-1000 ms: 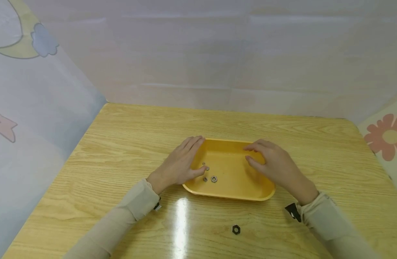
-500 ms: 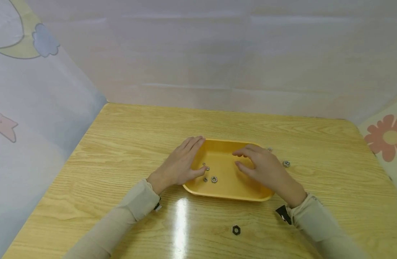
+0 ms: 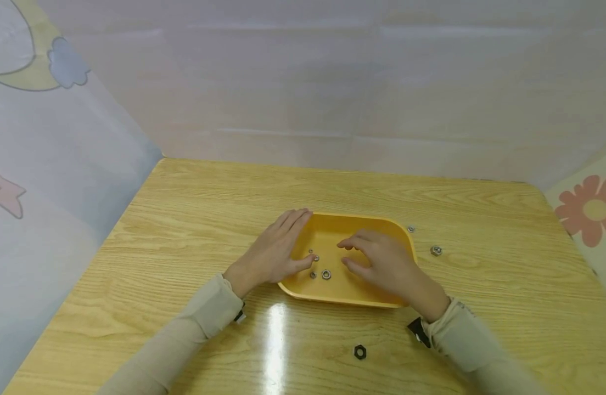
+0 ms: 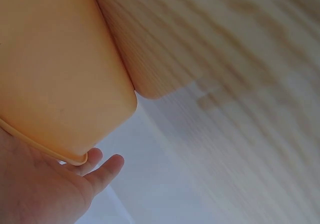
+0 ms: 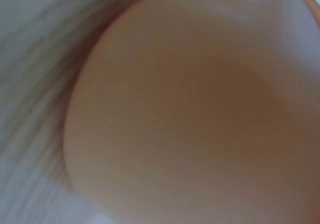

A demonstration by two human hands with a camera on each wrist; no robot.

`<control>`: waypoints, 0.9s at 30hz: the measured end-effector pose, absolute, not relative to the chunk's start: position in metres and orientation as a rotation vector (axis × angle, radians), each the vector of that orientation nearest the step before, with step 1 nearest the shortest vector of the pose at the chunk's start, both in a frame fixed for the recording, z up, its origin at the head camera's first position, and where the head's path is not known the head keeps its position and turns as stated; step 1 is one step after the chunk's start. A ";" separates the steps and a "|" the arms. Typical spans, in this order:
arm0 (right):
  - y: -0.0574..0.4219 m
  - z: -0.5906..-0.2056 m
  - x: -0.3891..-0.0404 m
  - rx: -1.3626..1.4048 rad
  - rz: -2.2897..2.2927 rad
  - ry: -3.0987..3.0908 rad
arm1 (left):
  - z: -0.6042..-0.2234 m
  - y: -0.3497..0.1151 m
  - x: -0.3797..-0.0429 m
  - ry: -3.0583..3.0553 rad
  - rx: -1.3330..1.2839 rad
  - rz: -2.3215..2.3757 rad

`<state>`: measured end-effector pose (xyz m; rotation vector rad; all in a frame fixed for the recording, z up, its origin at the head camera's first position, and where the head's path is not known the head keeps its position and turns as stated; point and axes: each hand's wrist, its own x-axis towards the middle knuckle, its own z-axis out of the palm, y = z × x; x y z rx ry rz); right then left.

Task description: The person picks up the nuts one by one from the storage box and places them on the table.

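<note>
A yellow plastic tray lies on the table in the head view, with several small metal nuts inside at its left; the largest of them is a silver hex nut. My left hand rests on the tray's left rim, its fingers extended along the edge and its thumb reaching over the inside. The left wrist view shows that hand against the tray's rim. My right hand is above the tray's right half, thumb and fingers apart with nothing visible between them. The right wrist view shows mostly the tray's blurred outer wall.
On the wooden table, a dark hex nut lies in front of the tray. To the tray's right lie a silver nut and a smaller nut. A pale cloth wall borders the table at the back.
My right hand has moved left, farther over the tray, uncovering the two nuts to the tray's right. The left hand and the nuts inside the tray have stayed in place.
</note>
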<state>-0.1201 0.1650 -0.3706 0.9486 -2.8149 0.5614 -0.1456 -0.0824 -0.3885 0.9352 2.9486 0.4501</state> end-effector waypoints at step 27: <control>0.139 -0.388 -0.114 1.058 0.538 -2.939 | -0.389 -0.083 -0.145 2.954 0.964 0.430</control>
